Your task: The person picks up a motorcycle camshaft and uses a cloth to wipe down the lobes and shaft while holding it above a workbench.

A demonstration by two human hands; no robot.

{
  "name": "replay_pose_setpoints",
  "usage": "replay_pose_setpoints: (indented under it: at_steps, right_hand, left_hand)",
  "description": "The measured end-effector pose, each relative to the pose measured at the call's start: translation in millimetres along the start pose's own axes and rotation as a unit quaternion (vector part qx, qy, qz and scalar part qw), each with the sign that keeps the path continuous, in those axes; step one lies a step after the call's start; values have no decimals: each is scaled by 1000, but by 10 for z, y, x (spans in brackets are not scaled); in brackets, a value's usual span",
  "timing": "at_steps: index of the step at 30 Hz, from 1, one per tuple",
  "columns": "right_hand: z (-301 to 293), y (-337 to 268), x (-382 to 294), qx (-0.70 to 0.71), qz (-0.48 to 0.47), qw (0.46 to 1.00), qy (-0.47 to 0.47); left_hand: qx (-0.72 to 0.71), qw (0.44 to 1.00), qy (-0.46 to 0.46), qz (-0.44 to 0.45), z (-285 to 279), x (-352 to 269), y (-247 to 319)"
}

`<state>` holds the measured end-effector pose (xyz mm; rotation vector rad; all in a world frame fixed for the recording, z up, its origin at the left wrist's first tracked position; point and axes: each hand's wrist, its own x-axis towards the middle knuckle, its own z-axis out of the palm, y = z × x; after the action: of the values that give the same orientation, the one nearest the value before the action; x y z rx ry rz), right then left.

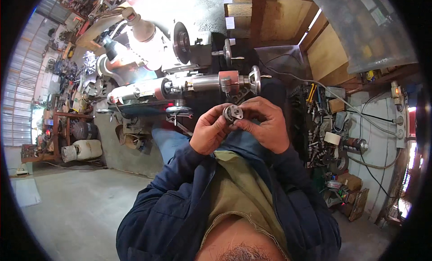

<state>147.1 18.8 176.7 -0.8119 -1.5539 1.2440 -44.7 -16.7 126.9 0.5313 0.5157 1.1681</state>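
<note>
Between both hands, in front of my chest, is a small round metal part (233,113) with a flanged, plate-like face and a central hole. My left hand (211,127) grips its left side, thumb on the near edge. My right hand (265,122) holds its right side with thumb and fingers. Just beyond the hands lies a lathe-like machine, with a steel cylinder (206,83), a reddish collar (228,82) and a metal handwheel (254,80). The undersides of the fingers are hidden.
Another handwheel (179,110) projects near my left hand. A lamp (143,30) glares over the machine. At right, metal tool bits (315,143) crowd a surface beside a spray can (356,144) and hanging cables. A pale gas cylinder (82,150) lies at far left.
</note>
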Motion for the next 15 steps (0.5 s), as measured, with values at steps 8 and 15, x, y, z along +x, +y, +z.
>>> replay_pose_setpoints:
  at_steps: [8, 15]
  right_hand:
    - [192, -40, 102, 26, 34, 999, -6]
    - [296, -39, 186, -20, 51, 998, -27]
  left_hand:
    - [14, 999, -41, 27, -134, -46, 140]
    - [34, 998, -29, 36, -151, -137, 271]
